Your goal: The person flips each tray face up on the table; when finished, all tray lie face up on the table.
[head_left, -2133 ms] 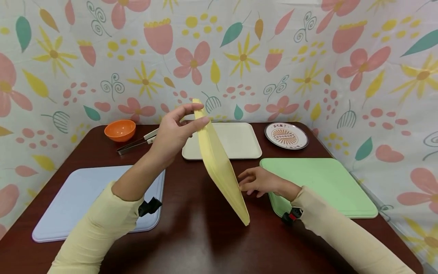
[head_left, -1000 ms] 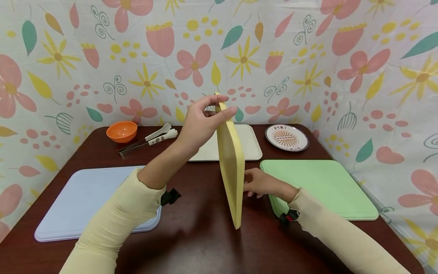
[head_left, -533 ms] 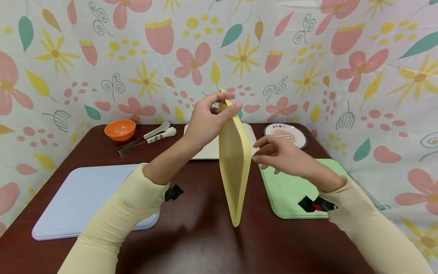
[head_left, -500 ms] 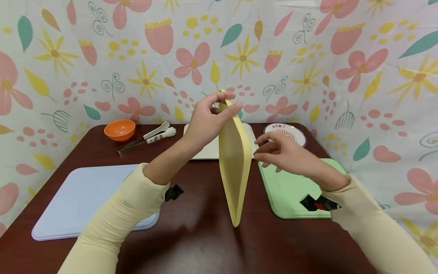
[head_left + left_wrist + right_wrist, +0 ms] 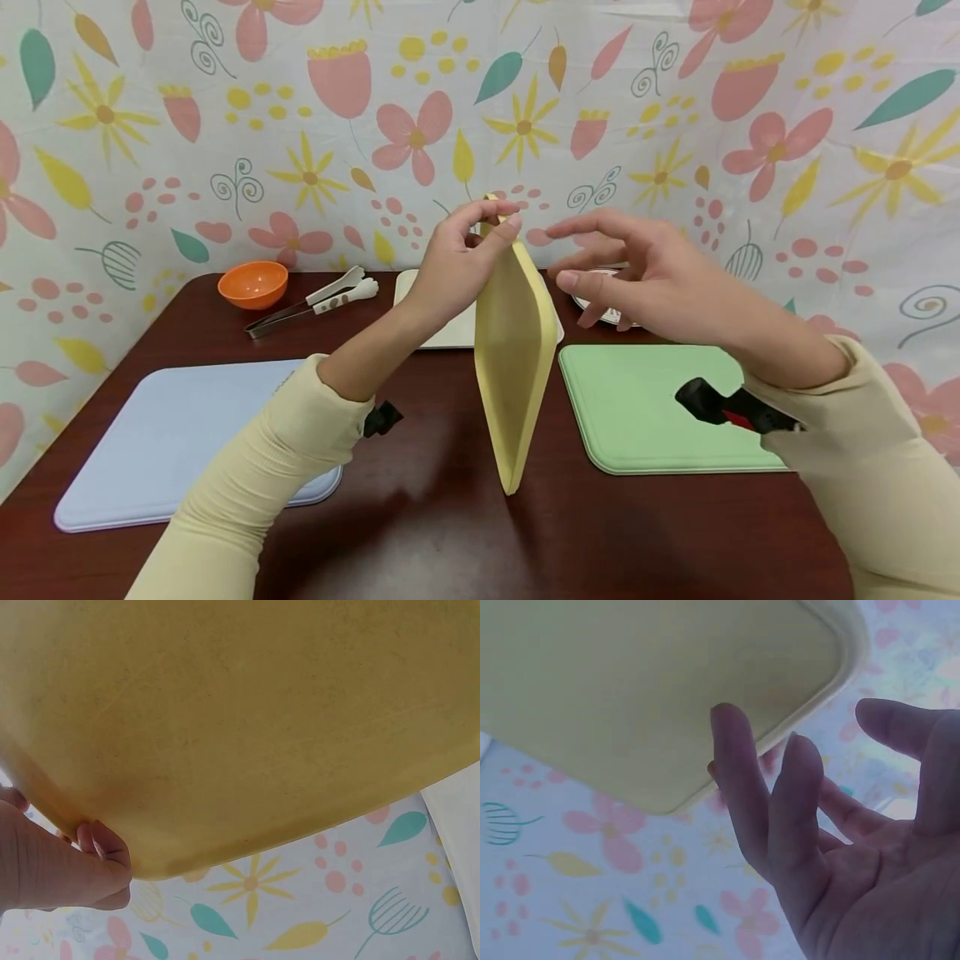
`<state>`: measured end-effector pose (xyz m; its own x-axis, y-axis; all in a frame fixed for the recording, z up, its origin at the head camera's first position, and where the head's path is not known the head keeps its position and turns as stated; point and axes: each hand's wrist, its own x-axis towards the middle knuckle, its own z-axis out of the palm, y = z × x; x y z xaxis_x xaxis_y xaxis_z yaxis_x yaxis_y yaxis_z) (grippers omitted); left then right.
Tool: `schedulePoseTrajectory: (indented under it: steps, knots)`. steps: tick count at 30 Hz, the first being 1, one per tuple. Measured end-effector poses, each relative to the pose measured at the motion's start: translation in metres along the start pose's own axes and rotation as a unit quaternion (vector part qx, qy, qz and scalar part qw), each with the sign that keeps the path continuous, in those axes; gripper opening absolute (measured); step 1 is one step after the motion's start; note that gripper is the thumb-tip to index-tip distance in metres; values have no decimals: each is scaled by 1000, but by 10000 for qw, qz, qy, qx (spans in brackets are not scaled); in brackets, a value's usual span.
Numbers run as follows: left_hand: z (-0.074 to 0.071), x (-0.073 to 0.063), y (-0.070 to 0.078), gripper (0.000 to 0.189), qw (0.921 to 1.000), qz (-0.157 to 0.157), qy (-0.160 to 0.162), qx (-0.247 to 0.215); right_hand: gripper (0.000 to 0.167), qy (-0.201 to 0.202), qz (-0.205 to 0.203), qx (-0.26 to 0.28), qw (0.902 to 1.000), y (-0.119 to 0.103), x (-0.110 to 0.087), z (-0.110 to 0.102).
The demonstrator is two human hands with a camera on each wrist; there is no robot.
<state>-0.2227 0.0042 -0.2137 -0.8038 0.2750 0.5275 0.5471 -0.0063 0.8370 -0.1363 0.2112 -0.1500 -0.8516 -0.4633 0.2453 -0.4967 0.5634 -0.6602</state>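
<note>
A yellow tray (image 5: 513, 358) stands on edge over the middle of the table, its narrow side toward the head camera. My left hand (image 5: 461, 262) pinches its upper far corner between thumb and fingers; in the left wrist view that hand (image 5: 64, 862) grips the rim. To the tray's right, my right hand (image 5: 637, 267) is raised with fingers loosely bent and spread, holding nothing. In the right wrist view its fingertips overlap the rim of the yellow tray (image 5: 630, 697). The tray's lower corner is close over the dark table (image 5: 420, 533).
A pale blue tray (image 5: 180, 442) lies at left, a green tray (image 5: 622, 408) at right. Along the back are an orange bowl (image 5: 252, 281), tongs (image 5: 347, 297), a cream tray (image 5: 453, 332) partly covered by the yellow one, and a plate (image 5: 612, 317) mostly behind my right hand.
My left hand has carried the yellow tray rightward and turned it more upright. My right hand has left the tray's right side and risen up and toward the right.
</note>
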Motion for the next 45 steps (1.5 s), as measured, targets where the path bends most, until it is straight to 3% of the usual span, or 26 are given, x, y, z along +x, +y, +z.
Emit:
schedulePoseTrajectory:
  steps: [6, 12, 20, 25, 29, 32, 38, 45]
  knots:
    - [-1, 3, -2, 32, 9999, 49, -78, -52, 43, -292, 470, -412, 9976, -29, 5, 4]
    - [-2, 4, -4, 33, 9998, 29, -82, -173, 49, -635, 803, -1143, 9881, -45, 16, 9]
    - [-2, 4, -6, 35, 9990, 221, -192, -338, 37, -917, 700, -1856, 9758, -51, 34, 12]
    - [-4, 1, -13, 36, 9992, 122, -240, -309, 35, -752, 699, -2239, 9692, -47, 39, 10]
    - [-13, -13, -25, 38, 9994, -249, -38, 220, 38, -686, 777, -2266, 9685, -42, 37, 6]
    - [-23, -32, -37, 41, 9937, -821, -133, 748, 40, -743, 827, -2138, 9705, -38, 36, 3]
    - [-37, -64, -64, 46, 9634, -2200, -1019, 1143, 41, -737, 957, -2072, 9708, -32, 38, -3]
    - [-41, -81, -85, 50, 9400, -2891, -1373, 1184, 43, -769, 1088, -1966, 9714, -18, 41, -7]
